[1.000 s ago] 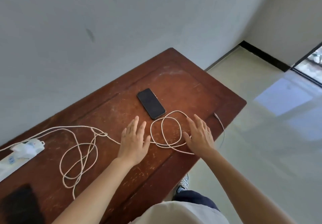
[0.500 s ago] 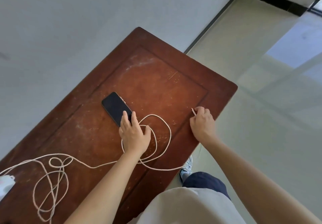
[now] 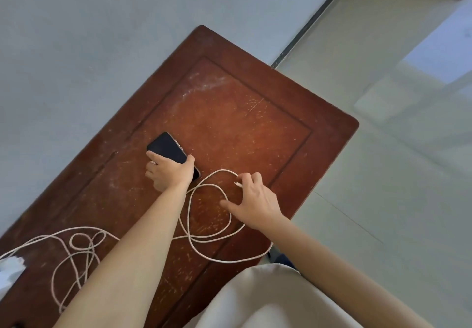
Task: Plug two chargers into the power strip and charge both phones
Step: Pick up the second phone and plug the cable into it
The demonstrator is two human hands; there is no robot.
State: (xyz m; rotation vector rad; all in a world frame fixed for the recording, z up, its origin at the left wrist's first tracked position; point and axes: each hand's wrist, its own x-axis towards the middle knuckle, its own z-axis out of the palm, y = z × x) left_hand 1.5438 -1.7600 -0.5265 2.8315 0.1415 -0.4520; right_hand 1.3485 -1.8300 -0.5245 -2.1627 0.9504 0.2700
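Head view: left hand (image 3: 169,171) is clamping the phone (image 3: 167,147); right hand (image 3: 251,201) is pinching the cable plug (image 3: 238,184) just right of the phone's near end.

Your left hand (image 3: 169,173) gripped the phone (image 3: 167,147); just beside the phone, your right hand (image 3: 255,200) pinched the cable's plug (image 3: 238,184).

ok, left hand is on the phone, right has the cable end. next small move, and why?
Probably bring the connector, pinched in the right hand, across to the near end of the phone and line it up with the port. The left hand grips that end on the table, and the tip is close but not plugged in.
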